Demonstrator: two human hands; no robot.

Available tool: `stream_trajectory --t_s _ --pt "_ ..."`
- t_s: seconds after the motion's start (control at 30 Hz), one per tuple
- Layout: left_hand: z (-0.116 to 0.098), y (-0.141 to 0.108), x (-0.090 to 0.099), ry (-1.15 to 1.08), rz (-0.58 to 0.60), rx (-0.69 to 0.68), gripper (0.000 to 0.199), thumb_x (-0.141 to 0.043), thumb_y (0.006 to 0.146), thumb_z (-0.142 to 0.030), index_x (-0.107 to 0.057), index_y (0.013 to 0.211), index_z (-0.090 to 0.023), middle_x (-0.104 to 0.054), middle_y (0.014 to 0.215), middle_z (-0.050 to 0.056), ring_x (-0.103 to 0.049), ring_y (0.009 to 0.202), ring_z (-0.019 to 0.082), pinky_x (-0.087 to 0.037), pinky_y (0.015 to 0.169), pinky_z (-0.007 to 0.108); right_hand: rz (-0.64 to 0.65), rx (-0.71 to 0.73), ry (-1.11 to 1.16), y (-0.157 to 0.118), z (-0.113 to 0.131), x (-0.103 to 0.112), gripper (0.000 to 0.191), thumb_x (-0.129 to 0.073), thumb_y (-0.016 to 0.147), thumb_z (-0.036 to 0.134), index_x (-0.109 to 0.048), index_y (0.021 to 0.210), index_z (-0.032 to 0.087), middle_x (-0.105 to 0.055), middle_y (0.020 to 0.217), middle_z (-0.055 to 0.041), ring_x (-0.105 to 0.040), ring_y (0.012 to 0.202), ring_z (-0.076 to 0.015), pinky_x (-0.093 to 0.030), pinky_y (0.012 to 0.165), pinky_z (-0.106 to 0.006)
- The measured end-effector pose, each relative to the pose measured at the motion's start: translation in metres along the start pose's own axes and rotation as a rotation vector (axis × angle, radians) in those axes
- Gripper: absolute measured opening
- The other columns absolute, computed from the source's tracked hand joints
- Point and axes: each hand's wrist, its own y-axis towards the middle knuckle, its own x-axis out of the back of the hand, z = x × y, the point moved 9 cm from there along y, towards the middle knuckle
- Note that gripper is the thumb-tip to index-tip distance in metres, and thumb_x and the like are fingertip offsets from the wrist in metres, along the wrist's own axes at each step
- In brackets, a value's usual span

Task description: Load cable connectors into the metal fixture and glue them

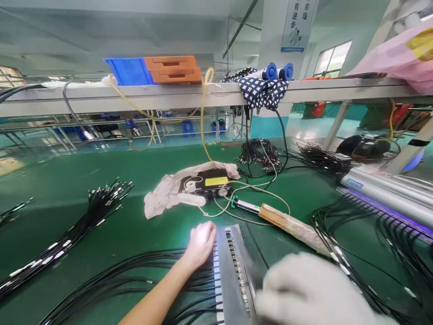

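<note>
A long grey metal fixture (233, 275) lies on the green table, with a slot of small metal parts along it. Thin black cables (142, 266) enter its left side, beside a row of white labels. My bare left hand (202, 240) is closed at the fixture's upper left edge, by the topmost cables; what its fingers hold is hidden. On the fixture's right, my right hand (307, 289), in a white glove, is smeared by motion, and its fingers cannot be made out.
Behind the fixture sits a black device with a yellow display (216, 181), partly wrapped in cloth. A syringe-like tube (246, 205) joins a taped brown handle. Cable bundles (98, 212) lie left; a silver bar (392, 194) lies right. A shelf rail (176, 92) crosses behind.
</note>
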Motion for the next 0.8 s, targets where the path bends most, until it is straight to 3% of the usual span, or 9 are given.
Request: stream_trajectory --t_s 0.07,0.13,0.2,0.27,0.33,0.43,0.53,0.67,0.8 --pt "0.002 0.000 -0.002 -0.020 -0.005 -0.011 0.021 -0.047 0.098 -0.031 -0.061 0.102 -0.017 -0.064 0.098 0.004 -0.060 0.098 0.021 -0.045 0.091 0.043 -0.043 -0.125 0.133 0.054 -0.035 0.028 0.019 -0.055 0.097 0.037 -0.071 0.104 0.029 -0.071 0.093 -0.0019 -0.065 0.080 -0.0169 -0.050 0.073 -0.029" --pt "0.004 -0.003 -0.002 -0.041 -0.012 -0.023 0.021 -0.042 0.098 -0.029 -0.059 0.103 -0.018 -0.064 0.097 0.005 -0.058 0.098 0.022 -0.043 0.090 0.041 -0.085 -0.330 0.304 0.114 -0.091 0.038 0.028 -0.056 0.096 0.043 -0.073 0.092 0.021 -0.071 0.088 -0.0029 -0.065 0.081 -0.0174 -0.051 0.073 -0.027" --pt "0.004 -0.005 -0.002 -0.067 -0.018 -0.029 0.023 -0.039 0.098 -0.031 -0.058 0.103 -0.020 -0.063 0.096 0.005 -0.057 0.096 0.023 -0.041 0.089 0.040 -0.021 -0.630 0.444 0.164 -0.157 0.019 0.033 -0.066 0.090 0.046 -0.072 0.094 0.014 -0.071 0.088 -0.0057 -0.065 0.080 -0.0177 -0.051 0.070 -0.025" --pt "0.005 -0.007 -0.002 -0.096 -0.025 -0.024 0.026 -0.035 0.099 -0.034 -0.057 0.102 -0.021 -0.063 0.095 0.005 -0.057 0.094 0.023 -0.040 0.087 0.039 0.016 -0.756 0.454 0.204 -0.207 -0.008 0.032 -0.066 0.092 0.040 -0.068 0.101 0.009 -0.071 0.087 -0.0083 -0.065 0.075 -0.0159 -0.052 0.067 -0.024" --pt "0.007 -0.009 -0.003 -0.122 -0.033 -0.011 0.028 -0.033 0.100 -0.036 -0.057 0.102 -0.022 -0.063 0.095 0.005 -0.057 0.092 0.023 -0.040 0.085 0.039 0.075 -0.872 0.431 0.225 -0.247 -0.045 0.028 -0.066 0.093 0.035 -0.066 0.099 0.007 -0.069 0.085 -0.0083 -0.065 0.072 -0.0146 -0.054 0.066 -0.025" --pt "0.011 -0.008 -0.004 -0.168 -0.063 0.010 0.031 -0.033 0.100 -0.040 -0.058 0.100 -0.023 -0.063 0.094 0.005 -0.056 0.090 0.024 -0.040 0.084 0.039 0.165 -1.005 0.403 0.229 -0.283 -0.101 0.025 -0.060 0.097 0.037 -0.064 0.104 0.013 -0.067 0.095 -0.0047 -0.065 0.076 -0.0147 -0.057 0.069 -0.031" --pt "0.015 -0.007 -0.006 -0.233 -0.093 0.015 0.031 -0.037 0.098 -0.044 -0.060 0.095 -0.023 -0.062 0.085 0.004 -0.056 0.083 0.024 -0.039 0.082 0.039 0.185 -1.027 0.410 0.225 -0.299 -0.133 0.026 -0.058 0.098 0.038 -0.063 0.109 0.014 -0.066 0.102 -0.0059 -0.065 0.082 -0.0162 -0.058 0.072 -0.032" --pt "0.016 -0.005 -0.005 -0.246 -0.099 0.017 0.031 -0.038 0.098 -0.046 -0.060 0.095 -0.024 -0.062 0.084 0.004 -0.056 0.082 0.024 -0.040 0.081 0.039 0.170 -0.933 0.402 0.207 -0.302 -0.129 0.029 -0.057 0.099 0.038 -0.061 0.113 0.013 -0.065 0.103 -0.0063 -0.066 0.082 -0.0164 -0.058 0.072 -0.033" --pt "0.013 -0.005 -0.004 -0.202 -0.050 0.018 0.031 -0.036 0.098 -0.045 -0.059 0.098 -0.024 -0.062 0.087 0.004 -0.056 0.084 0.024 -0.040 0.081 0.039 0.224 -0.837 0.256 0.134 -0.278 -0.104 0.037 -0.063 0.092 0.044 -0.061 0.118 0.018 -0.067 0.106 -0.0063 -0.066 0.091 -0.0196 -0.054 0.082 -0.034"
